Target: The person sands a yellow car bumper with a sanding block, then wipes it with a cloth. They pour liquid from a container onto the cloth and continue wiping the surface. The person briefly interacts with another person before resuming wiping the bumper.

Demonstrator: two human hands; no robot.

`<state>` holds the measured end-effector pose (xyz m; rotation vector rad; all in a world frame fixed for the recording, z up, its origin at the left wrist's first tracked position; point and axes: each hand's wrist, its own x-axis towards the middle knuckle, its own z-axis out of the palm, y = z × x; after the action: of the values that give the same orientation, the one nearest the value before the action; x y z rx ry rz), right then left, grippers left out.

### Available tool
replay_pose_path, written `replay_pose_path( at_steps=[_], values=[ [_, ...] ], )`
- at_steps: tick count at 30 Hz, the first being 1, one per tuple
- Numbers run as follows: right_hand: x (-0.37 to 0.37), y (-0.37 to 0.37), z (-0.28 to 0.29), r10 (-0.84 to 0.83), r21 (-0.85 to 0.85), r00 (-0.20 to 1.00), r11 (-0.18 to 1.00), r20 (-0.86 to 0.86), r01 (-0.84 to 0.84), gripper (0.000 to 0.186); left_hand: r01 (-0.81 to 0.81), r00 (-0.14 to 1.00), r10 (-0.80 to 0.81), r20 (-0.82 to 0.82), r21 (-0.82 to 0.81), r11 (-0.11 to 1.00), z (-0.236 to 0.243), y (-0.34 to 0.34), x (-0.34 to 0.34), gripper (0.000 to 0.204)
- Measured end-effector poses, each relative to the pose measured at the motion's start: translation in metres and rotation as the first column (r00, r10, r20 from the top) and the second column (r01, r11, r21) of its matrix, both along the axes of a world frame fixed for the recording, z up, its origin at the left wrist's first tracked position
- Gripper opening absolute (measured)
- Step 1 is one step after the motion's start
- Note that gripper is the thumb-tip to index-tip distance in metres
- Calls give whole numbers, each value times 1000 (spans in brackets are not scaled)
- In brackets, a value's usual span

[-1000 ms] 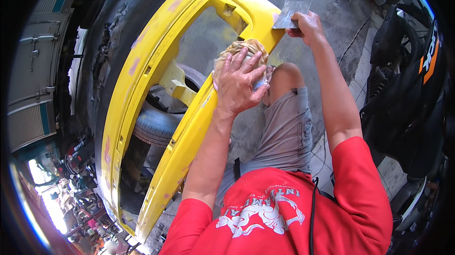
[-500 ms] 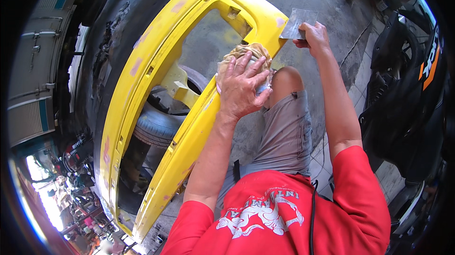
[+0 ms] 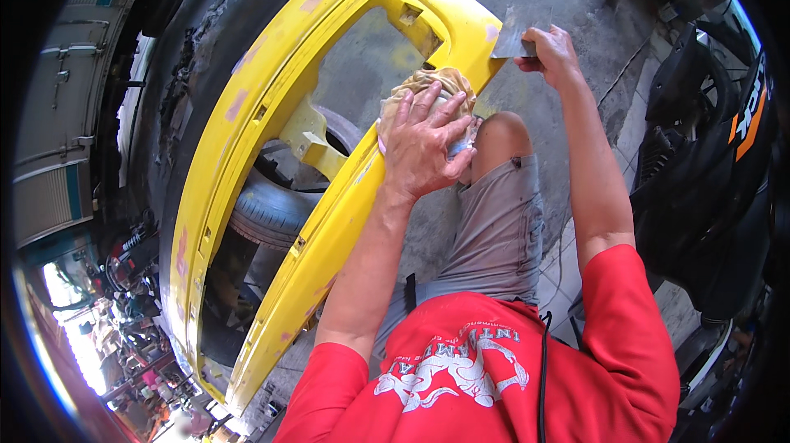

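Note:
A yellow bumper-like panel [image 3: 461, 23] with pinkish patches lies diagonally before me, a tire [image 3: 271, 213] beneath its opening. My left hand [image 3: 424, 143] is over a crumpled tan cloth bundle [image 3: 444, 81] on the panel's inner right bar, fingers spread and curved onto it, holding it there. What lies inside the bundle is mostly hidden. My right hand [image 3: 550, 60] is closed on a thin grey metal scraper [image 3: 514, 23], whose blade is at the panel's upper right corner.
A black-and-orange bodywork piece, maybe of a motorbike [image 3: 695, 196], fills the right side. My bare knee [image 3: 502, 143] is below the panel's corner. A cable [image 3: 621, 73] runs over the floor. Grey metal doors [image 3: 62, 106] and clutter [image 3: 123, 361] line the left.
My right hand and the scraper have shifted slightly rightward along the corner. My left hand, still on the bundle, sits a little further right in the view.

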<state>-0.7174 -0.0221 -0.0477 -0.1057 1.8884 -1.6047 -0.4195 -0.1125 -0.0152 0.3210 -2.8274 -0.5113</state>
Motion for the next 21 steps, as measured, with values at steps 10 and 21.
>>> replay_pose_path(
  at_steps=[10, 21],
  values=[
    [1, 9, -6, -11, 19, 1000, 1000, 29, 10, 28, 2, 1000, -2, -2, -17, 1000, -1, -1, 0, 49],
    [0, 8, -6, -20, 15, 999, 1000, 45, 20, 26, 6, 1000, -6, -24, -13, 1000, 0, -1, 1, 49]
  ],
)
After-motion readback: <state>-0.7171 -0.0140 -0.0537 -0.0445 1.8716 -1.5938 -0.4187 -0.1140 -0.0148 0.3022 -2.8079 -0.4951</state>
